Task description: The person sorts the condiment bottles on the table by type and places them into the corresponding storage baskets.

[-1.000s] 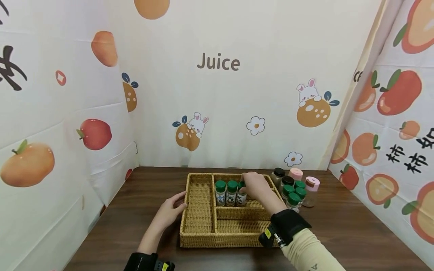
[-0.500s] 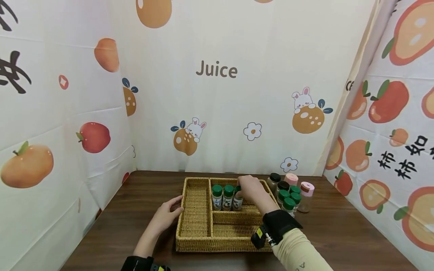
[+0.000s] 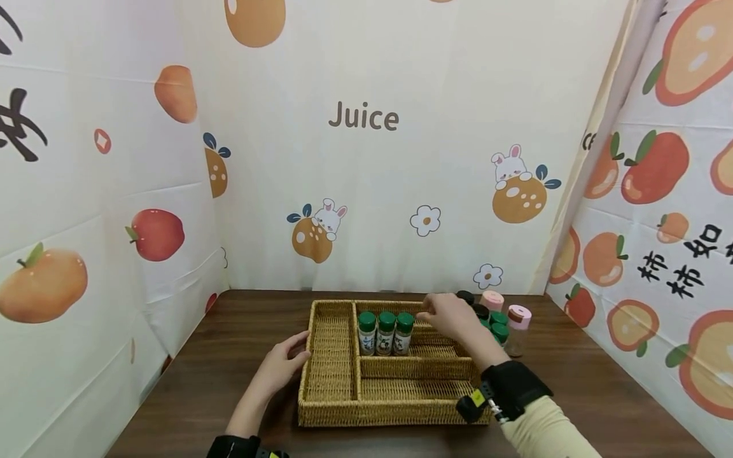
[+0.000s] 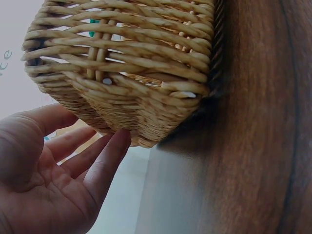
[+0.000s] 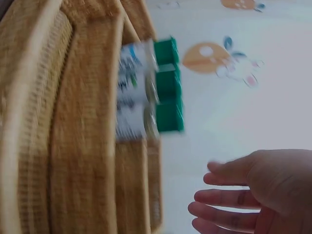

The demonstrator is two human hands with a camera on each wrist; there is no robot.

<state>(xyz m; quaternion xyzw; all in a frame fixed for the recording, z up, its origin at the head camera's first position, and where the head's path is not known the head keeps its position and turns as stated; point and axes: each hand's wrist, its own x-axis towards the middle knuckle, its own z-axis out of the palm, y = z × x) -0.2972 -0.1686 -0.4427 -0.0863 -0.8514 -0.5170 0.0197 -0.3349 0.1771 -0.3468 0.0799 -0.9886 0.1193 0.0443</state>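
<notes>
While the left hand rests flat-fingered against the left wall of the basket, three upright green-capped jars stand in its far compartment; just right of them hovers the right hand, fingers spread, empty, nearer the loose jars by the tabletop's far right edge

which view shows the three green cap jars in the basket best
The head view: the three green-capped jars stand upright in a row in the basket, labels facing the camera. The right wrist view shows them sideways and blurred beside the right hand. The left wrist view shows only a green sliver through the weave.
</notes>
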